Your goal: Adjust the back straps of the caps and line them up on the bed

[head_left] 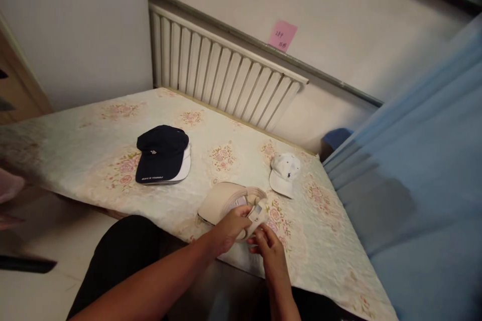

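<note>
A beige cap lies at the near edge of the bed, its brim pointing left and its inside facing me. My left hand is closed on the cap's back strap, near a metal buckle. At the strap's lower right, my right hand pinches the strap, its fingers curled. To the left, a dark navy cap with small white lettering on its brim rests on top of a white cap. A small white cap with a dark emblem sits to the right.
A floral cover spreads over the bed. Behind it stand a white radiator and a wall with a pink note. Blue curtain hangs along the right side. My dark-clad knee is against the near edge.
</note>
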Motion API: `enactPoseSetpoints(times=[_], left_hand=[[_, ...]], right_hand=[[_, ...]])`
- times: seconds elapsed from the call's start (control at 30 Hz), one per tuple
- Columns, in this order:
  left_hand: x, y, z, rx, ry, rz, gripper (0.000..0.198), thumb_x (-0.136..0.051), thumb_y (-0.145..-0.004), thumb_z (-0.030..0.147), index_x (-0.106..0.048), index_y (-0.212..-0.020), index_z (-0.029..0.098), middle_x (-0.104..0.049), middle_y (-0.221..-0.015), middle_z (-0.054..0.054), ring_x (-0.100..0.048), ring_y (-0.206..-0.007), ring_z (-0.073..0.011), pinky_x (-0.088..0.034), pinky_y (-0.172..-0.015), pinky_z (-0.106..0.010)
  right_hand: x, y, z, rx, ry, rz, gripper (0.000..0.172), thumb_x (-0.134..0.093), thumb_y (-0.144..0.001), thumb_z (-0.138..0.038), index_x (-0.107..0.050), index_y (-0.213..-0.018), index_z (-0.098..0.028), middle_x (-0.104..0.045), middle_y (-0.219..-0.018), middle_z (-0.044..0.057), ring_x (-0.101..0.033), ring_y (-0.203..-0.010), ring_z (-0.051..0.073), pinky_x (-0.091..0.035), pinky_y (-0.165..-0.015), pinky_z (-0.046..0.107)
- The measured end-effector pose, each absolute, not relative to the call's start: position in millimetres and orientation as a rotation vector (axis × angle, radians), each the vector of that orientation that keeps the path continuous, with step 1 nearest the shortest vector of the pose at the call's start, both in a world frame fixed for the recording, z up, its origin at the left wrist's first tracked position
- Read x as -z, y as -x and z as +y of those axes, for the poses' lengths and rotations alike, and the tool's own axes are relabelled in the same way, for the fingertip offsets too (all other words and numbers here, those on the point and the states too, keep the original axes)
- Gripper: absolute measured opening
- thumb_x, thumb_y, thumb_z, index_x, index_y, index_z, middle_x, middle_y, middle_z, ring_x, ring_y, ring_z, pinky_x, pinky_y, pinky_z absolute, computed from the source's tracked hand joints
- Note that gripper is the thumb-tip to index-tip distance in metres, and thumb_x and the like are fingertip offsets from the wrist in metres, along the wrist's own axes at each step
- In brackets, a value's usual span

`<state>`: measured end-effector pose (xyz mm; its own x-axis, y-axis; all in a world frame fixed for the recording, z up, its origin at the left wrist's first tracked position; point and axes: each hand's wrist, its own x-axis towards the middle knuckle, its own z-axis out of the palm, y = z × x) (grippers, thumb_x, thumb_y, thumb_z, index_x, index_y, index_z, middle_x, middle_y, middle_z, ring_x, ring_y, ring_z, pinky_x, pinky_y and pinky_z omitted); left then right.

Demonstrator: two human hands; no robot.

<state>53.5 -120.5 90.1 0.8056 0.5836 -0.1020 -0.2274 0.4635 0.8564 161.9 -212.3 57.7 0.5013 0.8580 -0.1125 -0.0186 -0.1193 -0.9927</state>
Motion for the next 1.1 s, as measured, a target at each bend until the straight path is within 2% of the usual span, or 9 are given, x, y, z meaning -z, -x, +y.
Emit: enactPoseSetpoints(times=[0.13, 0.27, 0.37, 0.5, 0.6, 0.7, 0.77, 0.87, 1.1], left_hand=[[-105.5, -62.4, -124.2, -0.573, -0.818, 0.461, 0.030, -0.051, -0.058, 0.018, -0.051, -0.088, 0.018, -0.053, -0.063, 0.003, -0.048, -0.045, -0.0103, -0.032, -0.042, -0.021], [-126.0, -71.8, -120.3, -0.715, -0.764, 0.491, 0.033, -0.053, -0.055, 0.014, -0.055, -0.087, 0.015, -0.056, -0.064, 0.002, -0.052, -0.053, -0.0111, -0.039, -0.051, -0.022], [-145.9, -79.5, -117.5, -0.835, -0.731, 0.496, 0.031, -0.057, -0.055, 0.014, -0.057, -0.086, 0.015, -0.060, -0.070, 0.000, -0.057, -0.064, -0.0128, -0.043, -0.064, -0.023], [-170.7, -89.5, -122.7, -0.968, -0.697, 0.477, 0.030, -0.057, -0.059, 0.015, -0.056, -0.088, 0.018, -0.063, -0.081, -0.003, -0.060, -0.080, -0.0158, -0.045, -0.072, -0.025], [-180.9, -93.8, -131.4, -0.990, -0.627, 0.457, 0.032, -0.055, -0.061, 0.014, -0.054, -0.092, 0.019, -0.064, -0.086, -0.004, -0.061, -0.083, -0.0172, -0.046, -0.070, -0.026], [-182.5, -93.7, -138.3, -1.004, -0.595, 0.428, 0.038, -0.054, -0.062, 0.013, -0.052, -0.099, 0.020, -0.064, -0.093, -0.005, -0.061, -0.087, -0.0183, -0.047, -0.071, -0.027], [-181.1, -91.3, -140.8, -1.001, -0.575, 0.400, 0.044, -0.055, -0.061, 0.012, -0.052, -0.104, 0.021, -0.064, -0.099, -0.006, -0.060, -0.093, -0.0186, -0.048, -0.075, -0.027], [-178.2, -86.7, -142.6, -1.001, -0.527, 0.354, 0.046, -0.059, -0.061, 0.009, -0.052, -0.105, 0.021, -0.063, -0.105, -0.007, -0.059, -0.100, -0.0185, -0.046, -0.085, -0.028], [-167.0, -81.4, -149.9, -0.955, -0.565, 0.312, 0.047, -0.067, -0.063, 0.010, -0.054, -0.106, 0.020, -0.063, -0.106, -0.006, -0.060, -0.097, -0.0187, -0.046, -0.085, -0.029]], right_hand=[[-61.7, -156.0, -220.6, -0.842, 1.494, -0.719, 0.049, -0.069, -0.067, -0.041, -0.060, -0.109, -0.017, -0.068, -0.095, 0.008, -0.065, -0.069, 0.021, -0.051, -0.056, 0.032], [-78.5, -146.2, -227.9, -0.750, 1.509, -0.764, 0.025, -0.065, -0.070, -0.039, -0.062, -0.084, -0.019, -0.067, -0.075, 0.004, -0.062, -0.062, 0.019, -0.049, -0.055, 0.030], [-90.8, -130.4, -233.0, -0.890, 1.444, -0.891, 0.020, -0.059, -0.075, -0.040, -0.062, -0.077, -0.020, -0.064, -0.066, 0.001, -0.060, -0.057, 0.017, -0.047, -0.055, 0.029], [-100.7, -107.1, -232.2, -1.118, 1.316, -1.082, 0.021, -0.056, -0.078, -0.038, -0.066, -0.087, -0.021, -0.067, -0.072, 0.001, -0.063, -0.067, 0.019, -0.048, -0.061, 0.029], [-106.3, -102.6, -225.2, -0.988, 1.305, -1.024, 0.028, -0.056, -0.078, -0.034, -0.064, -0.103, -0.023, -0.069, -0.092, 0.002, -0.064, -0.087, 0.021, -0.050, -0.074, 0.031], [-110.3, -108.7, -216.6, -0.793, 1.296, -0.834, 0.043, -0.061, -0.077, -0.033, -0.057, -0.118, -0.025, -0.065, -0.113, 0.003, -0.056, -0.110, 0.023, -0.045, -0.090, 0.033], [-111.8, -113.8, -211.2, -0.799, 1.222, -0.735, 0.050, -0.062, -0.077, -0.033, -0.051, -0.125, -0.027, -0.061, -0.121, 0.003, -0.051, -0.118, 0.023, -0.042, -0.096, 0.034], [-113.7, -119.7, -204.1, -0.921, 0.991, -0.655, 0.053, -0.057, -0.080, -0.034, -0.044, -0.132, -0.030, -0.054, -0.130, 0.002, -0.048, -0.122, 0.021, -0.040, -0.100, 0.038], [-127.9, -129.3, -190.6, -0.986, 0.803, -0.608, 0.050, -0.043, -0.083, -0.051, -0.054, -0.124, -0.024, -0.061, -0.121, 0.006, -0.052, -0.118, 0.022, -0.040, -0.102, 0.044]])
